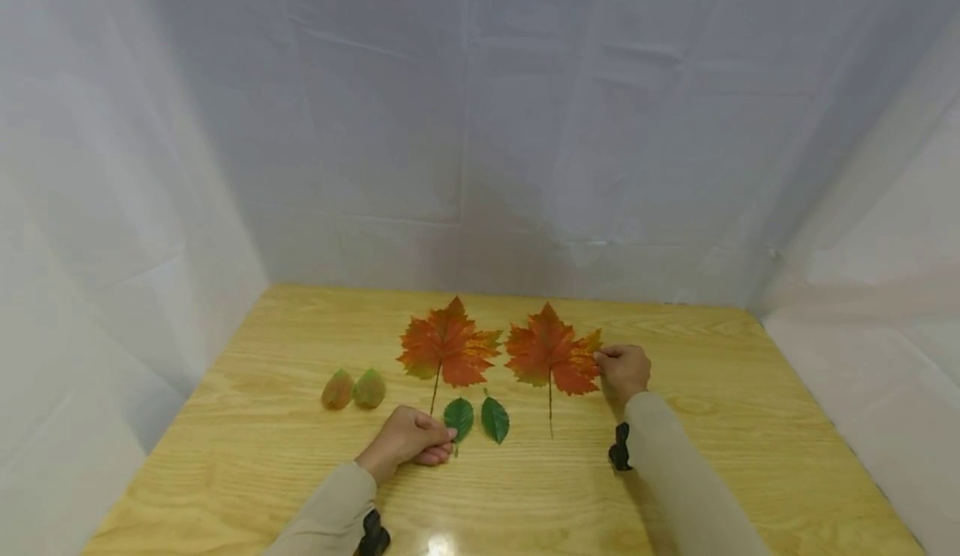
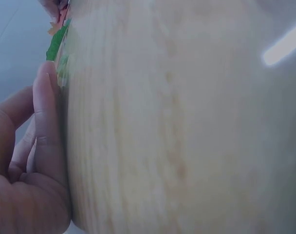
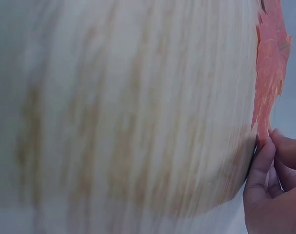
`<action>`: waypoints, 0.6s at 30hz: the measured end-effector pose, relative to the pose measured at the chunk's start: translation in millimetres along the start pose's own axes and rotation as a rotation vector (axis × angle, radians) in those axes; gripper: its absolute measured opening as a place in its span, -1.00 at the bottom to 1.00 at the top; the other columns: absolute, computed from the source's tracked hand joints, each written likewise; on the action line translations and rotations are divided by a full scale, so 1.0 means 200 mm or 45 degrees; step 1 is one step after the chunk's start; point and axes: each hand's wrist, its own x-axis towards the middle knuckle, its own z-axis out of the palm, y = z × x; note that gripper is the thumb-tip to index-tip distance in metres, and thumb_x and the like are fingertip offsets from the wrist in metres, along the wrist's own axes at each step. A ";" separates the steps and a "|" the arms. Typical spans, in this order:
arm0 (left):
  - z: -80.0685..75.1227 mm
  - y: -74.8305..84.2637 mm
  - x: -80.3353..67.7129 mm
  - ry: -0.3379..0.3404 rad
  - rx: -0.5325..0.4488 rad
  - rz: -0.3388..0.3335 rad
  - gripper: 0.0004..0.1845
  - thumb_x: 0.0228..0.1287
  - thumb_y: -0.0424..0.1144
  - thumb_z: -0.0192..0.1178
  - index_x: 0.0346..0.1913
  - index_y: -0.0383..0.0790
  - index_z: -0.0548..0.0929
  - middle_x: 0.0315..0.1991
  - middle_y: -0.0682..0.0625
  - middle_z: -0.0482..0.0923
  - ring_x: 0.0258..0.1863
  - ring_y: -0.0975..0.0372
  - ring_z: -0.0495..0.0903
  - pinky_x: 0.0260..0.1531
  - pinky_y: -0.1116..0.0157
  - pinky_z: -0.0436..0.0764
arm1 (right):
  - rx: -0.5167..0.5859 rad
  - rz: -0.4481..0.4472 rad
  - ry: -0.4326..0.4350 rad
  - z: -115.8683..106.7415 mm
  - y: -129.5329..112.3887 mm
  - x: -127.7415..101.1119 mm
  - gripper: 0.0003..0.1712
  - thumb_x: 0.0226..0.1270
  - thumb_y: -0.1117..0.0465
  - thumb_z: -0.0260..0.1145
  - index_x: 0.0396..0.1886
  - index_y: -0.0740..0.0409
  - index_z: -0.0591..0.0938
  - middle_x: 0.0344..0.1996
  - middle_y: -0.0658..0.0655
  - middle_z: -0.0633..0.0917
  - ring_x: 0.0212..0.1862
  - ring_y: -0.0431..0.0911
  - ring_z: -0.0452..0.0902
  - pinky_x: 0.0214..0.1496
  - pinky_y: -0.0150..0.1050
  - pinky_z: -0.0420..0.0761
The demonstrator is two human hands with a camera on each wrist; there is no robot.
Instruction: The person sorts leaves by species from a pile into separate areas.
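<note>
Two orange-red maple leaves lie side by side toward the far edge of the table. My right hand (image 1: 624,370) pinches the right lobe of the right maple leaf (image 1: 551,352) between thumb and finger; the right wrist view shows that pinch low against the wood. Nearer to me are two small green leaves. With thumb and fingertips my left hand (image 1: 412,437) pinches the lower left edge of the left green leaf (image 1: 461,414). The other green leaf (image 1: 495,420) lies just to its right, untouched. The left maple leaf (image 1: 450,346) has its stem running down toward my left hand.
A pair of small green-and-reddish leaves (image 1: 370,389) lies on the left of the wooden table (image 1: 720,423). White cloth (image 1: 480,122) hangs behind the table and along both sides. Each wrist wears a dark strap piece (image 1: 620,448).
</note>
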 end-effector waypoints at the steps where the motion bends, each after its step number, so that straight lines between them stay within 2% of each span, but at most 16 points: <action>1: 0.00 0.00 0.00 -0.001 -0.002 -0.001 -0.81 0.22 -0.34 0.30 -0.28 -0.48 0.71 -0.56 -0.04 0.68 -0.63 0.35 0.64 -0.56 0.42 0.65 | -0.002 0.004 -0.003 0.00 0.00 0.00 -0.72 0.31 0.27 0.31 -0.11 0.42 0.69 -0.25 0.35 0.73 -0.29 0.07 0.70 -0.17 -0.03 0.67; 8: 0.00 0.01 0.00 0.003 0.000 -0.006 -0.82 0.22 -0.34 0.30 -0.29 -0.47 0.71 -0.56 -0.04 0.69 -0.63 0.36 0.63 -0.56 0.43 0.65 | -0.021 -0.001 -0.002 0.00 0.00 0.01 -0.72 0.30 0.25 0.32 -0.14 0.41 0.70 -0.29 0.32 0.73 -0.32 0.04 0.69 -0.17 -0.02 0.67; 18: 0.00 -0.01 0.00 0.007 0.013 0.005 -0.80 0.21 -0.33 0.31 -0.27 -0.47 0.71 -0.53 -0.07 0.70 -0.62 0.33 0.64 -0.56 0.40 0.66 | -0.053 -0.003 -0.027 -0.01 0.01 0.00 -0.67 0.32 0.19 0.31 -0.09 0.39 0.68 -0.25 0.32 0.73 -0.17 0.16 0.65 -0.04 0.09 0.60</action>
